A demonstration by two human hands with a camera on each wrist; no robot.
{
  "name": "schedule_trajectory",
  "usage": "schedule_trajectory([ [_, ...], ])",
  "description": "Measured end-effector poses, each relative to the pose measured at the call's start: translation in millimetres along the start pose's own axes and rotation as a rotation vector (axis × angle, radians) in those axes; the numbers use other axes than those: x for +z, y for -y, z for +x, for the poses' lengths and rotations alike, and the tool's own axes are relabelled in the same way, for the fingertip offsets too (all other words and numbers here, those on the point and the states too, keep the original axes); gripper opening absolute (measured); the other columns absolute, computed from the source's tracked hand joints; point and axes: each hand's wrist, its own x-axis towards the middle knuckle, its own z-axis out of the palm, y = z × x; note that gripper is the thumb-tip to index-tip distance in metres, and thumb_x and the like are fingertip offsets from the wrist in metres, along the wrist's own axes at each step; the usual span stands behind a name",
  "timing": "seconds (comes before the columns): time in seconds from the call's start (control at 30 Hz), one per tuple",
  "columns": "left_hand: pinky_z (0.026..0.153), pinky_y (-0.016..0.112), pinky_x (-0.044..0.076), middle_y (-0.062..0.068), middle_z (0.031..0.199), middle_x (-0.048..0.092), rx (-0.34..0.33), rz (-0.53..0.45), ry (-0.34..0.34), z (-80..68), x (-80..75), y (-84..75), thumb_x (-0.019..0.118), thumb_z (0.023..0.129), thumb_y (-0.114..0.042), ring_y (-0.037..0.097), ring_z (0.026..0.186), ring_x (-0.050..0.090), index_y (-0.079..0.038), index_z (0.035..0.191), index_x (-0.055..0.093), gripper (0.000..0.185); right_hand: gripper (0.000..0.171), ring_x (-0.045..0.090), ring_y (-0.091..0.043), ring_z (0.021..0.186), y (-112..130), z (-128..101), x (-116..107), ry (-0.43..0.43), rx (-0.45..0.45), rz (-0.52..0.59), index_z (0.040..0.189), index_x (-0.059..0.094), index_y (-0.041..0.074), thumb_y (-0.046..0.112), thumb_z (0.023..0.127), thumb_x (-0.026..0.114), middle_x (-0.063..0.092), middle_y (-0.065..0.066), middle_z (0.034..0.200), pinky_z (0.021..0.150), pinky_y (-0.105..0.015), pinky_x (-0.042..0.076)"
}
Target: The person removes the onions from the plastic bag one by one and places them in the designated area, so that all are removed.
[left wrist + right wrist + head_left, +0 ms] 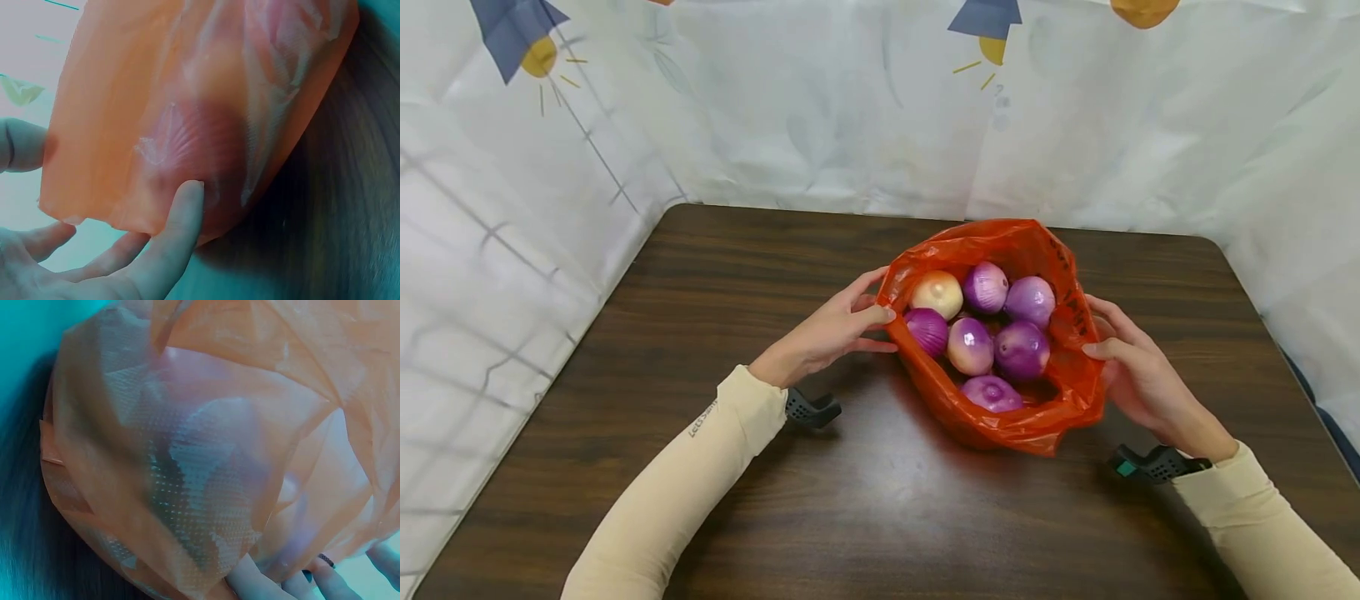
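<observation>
An orange bag point(1000, 417) lies open on the brown table point(700, 333), right of centre in the head view, mouth facing up. Inside are seven onions: six purple onions point(1021, 350) and one yellow onion point(937, 293) at the upper left of the cluster. The left hand point(835, 329) is at the left rim of the bag, thumb point(880, 315) on the edge and the fingers behind it, pinching the plastic. In the left wrist view the thumb point(172, 231) presses the outer film of the bag point(156, 112) over a purple onion point(200, 156) that shows through it; the other fingers point(112, 256) lie loosely extended under the lower edge. The right hand point(1138, 375) is at the right rim of the bag, thumb point(1105, 350) over the edge, fingers outside against the plastic. In the right wrist view the bag point(206, 462) fills the frame, and only fingertips point(325, 578) show at the lower right, touching the film; the grip cannot be told from that view. Both arms wear cream sleeves point(685, 483), with a black wrist mount point(811, 408) at each cuff. A white backdrop point(775, 125) with printed figures stands behind the table.
</observation>
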Motion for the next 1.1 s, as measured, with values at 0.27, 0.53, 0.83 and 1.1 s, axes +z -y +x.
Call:
schedule_trajectory([
  [0.27,0.102,0.051,0.057,0.022,0.149,0.048,0.005,0.115,-0.034,-9.2,-18.7,-5.0,0.056,0.103,-0.015,0.028,0.119,0.066,-0.029,0.164,0.022,0.071,0.056,0.062,-0.015,0.125,-5.0,12.5,18.3,-0.016,0.005,-0.037,0.158,0.032,0.019,-0.001,0.106,0.034,0.042,-0.004,0.149,0.1,-0.031,0.059],
  [0.53,0.101,0.04,0.059,0.017,0.153,0.048,0.002,0.152,-0.06,-17.1,-36.4,-7.3,0.056,0.105,-0.017,0.031,0.126,0.063,-0.03,0.164,0.02,0.071,0.056,0.065,-0.013,0.119,-11.3,23.2,33.3,-0.07,0.049,-0.077,0.158,0.03,0.021,0.005,0.106,0.044,0.04,-0.003,0.148,0.094,-0.031,0.061],
  [0.83,0.1,0.038,0.06,0.014,0.157,0.043,-0.053,0.2,-0.104,-18.1,-45.9,-0.1,0.056,0.105,-0.022,0.035,0.131,0.058,-0.028,0.164,0.022,0.068,0.057,0.065,-0.013,0.117,-14.4,26.9,39.0,-0.095,0.058,-0.105,0.158,0.03,0.02,0.006,0.106,0.048,0.04,-0.004,0.148,0.09,-0.029,0.062],
  [1.1,0.105,0.04,0.057,0.012,0.157,0.045,-0.041,0.214,-0.131,-19.4,-53.7,-3.3,0.057,0.105,-0.025,0.033,0.133,0.058,-0.031,0.163,0.023,0.068,0.053,0.062,-0.014,0.121,-9.6,28.4,39.7,-0.122,0.02,-0.146,0.156,0.035,0.018,0.005,0.106,0.048,0.042,-0.005,0.149,0.097,-0.024,0.058],
])
